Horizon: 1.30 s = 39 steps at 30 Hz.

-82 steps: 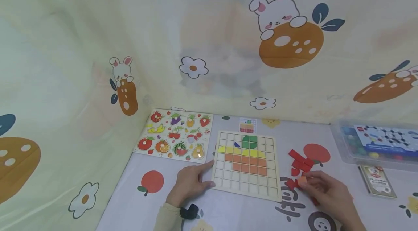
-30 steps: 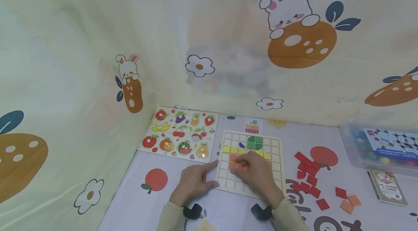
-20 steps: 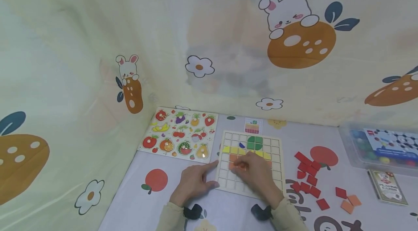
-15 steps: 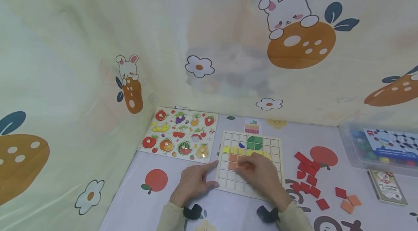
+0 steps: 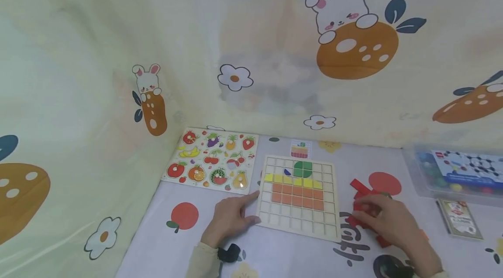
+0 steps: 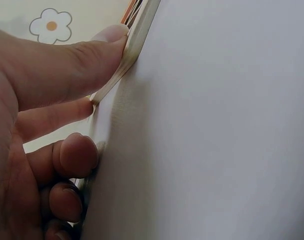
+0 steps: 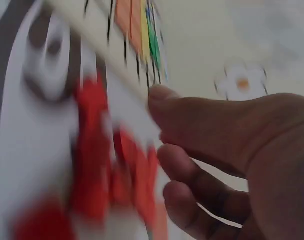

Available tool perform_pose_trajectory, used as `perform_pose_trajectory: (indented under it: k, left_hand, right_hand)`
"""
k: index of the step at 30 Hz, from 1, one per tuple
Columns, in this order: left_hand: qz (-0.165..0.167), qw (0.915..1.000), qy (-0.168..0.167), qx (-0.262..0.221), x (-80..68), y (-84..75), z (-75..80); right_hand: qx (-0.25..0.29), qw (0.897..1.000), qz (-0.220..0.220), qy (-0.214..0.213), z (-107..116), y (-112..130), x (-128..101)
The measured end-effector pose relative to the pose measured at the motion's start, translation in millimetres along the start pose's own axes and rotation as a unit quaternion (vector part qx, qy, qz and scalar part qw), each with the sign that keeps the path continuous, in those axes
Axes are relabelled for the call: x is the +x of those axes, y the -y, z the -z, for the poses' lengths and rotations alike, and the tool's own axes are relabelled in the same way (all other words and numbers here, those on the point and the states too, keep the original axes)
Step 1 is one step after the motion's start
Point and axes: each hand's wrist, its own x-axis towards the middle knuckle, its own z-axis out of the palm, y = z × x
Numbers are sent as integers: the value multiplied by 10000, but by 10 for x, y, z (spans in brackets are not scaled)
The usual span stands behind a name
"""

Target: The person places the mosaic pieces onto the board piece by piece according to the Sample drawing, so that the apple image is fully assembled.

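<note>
A wooden grid board (image 5: pixel 300 231) lies flat on the table. It bears green tiles (image 5: pixel 303 169), a small blue tile (image 5: pixel 287 172), a yellow row (image 5: pixel 298 181) and two rows of orange tiles (image 5: pixel 296 195). My left hand (image 5: pixel 229 219) touches the board's left edge with index finger and thumb; the left wrist view shows the thumb tip against the rim. Right of the board, my right hand (image 5: pixel 393 221) hovers at the loose red tiles (image 5: pixel 359 187), thumb and fingers loosely bent and apart. The right wrist view is blurred and shows no tile between those fingers. The hand covers part of the pile.
A fruit puzzle board (image 5: pixel 212 160) lies left of the grid board. Behind the grid is a small pattern card (image 5: pixel 300 150). To the right stand a playing-card box (image 5: pixel 459 219) and a clear plastic box (image 5: pixel 412 182). An orange tile (image 5: pixel 424 235) peeks out beside the right wrist.
My right hand brought an orange tile to the lower orange row's left end, adjusted tiles on the board, then moved back right to the red tiles. My left hand has stayed at the edge.
</note>
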Motion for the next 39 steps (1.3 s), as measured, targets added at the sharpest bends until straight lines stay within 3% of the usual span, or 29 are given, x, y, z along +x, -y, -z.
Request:
perform_pose_trajectory:
  k: [5, 9, 13, 17, 27, 32, 36, 39]
  left_hand:
    - [27, 10000, -25, 12, 5, -8, 14]
    - [58, 9999, -40, 74, -11, 6, 19]
    - [86, 9999, -60, 49, -17, 17, 31]
    - [52, 10000, -69, 29, 0, 25, 26]
    - [-100, 9998, -169, 73, 12, 43, 1]
    - [-91, 9999, -126, 20, 19, 40, -6]
    - [-117, 9999, -110, 18, 18, 35, -12]
    - [-122, 9999, -118, 6, 15, 33, -15]
  right_hand:
    - [-49, 9975, -588, 386, 227, -546, -139]
    - [75, 9914, -1064, 755, 256, -824, -237]
    - [106, 9896, -1156, 847, 220, -932, -286]
    - [-18, 9909, -1173, 659, 160, -982, -322]
    - [-129, 9901, -1308, 493, 22, -982, -449]
    - [8, 9919, -1261, 137, -30, -943, -484]
    - [260, 9919, -1096, -592, -92, -877, -481]
    - [700, 9848, -1241, -993, -132, -791, -451]
